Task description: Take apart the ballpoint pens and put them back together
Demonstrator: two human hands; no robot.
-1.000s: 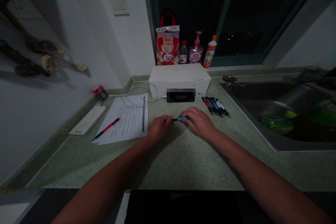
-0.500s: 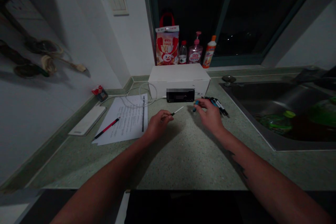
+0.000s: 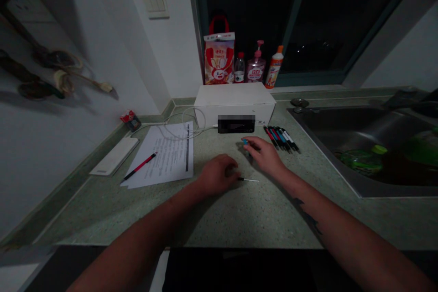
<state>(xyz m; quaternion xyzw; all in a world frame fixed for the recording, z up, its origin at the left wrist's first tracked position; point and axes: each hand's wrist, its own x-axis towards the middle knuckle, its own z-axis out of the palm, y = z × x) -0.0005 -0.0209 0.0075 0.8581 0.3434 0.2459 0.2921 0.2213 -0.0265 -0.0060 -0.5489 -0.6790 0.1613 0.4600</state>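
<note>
My left hand [image 3: 218, 174] rests low on the green counter [image 3: 239, 210], fingers curled round the dark end of a thin white pen refill [image 3: 249, 179] that lies on the surface. My right hand [image 3: 263, 153] is just behind it, closed on the blue pen barrel [image 3: 245, 142], whose tip sticks out to the left. A row of several pens [image 3: 281, 137] lies to the right of that hand.
A white box [image 3: 234, 99] with a black device [image 3: 236, 123] stands at the back. Papers [image 3: 164, 154] carry a red pen [image 3: 139, 167] on the left, beside a white flat case [image 3: 114, 156]. A steel sink [image 3: 372, 146] opens at right. Bottles and a bag line the windowsill.
A second ago both hands held one whole pen. They pulled it apart; my left hand has since come down to the counter with the refill, and my right hand keeps the barrel.
</note>
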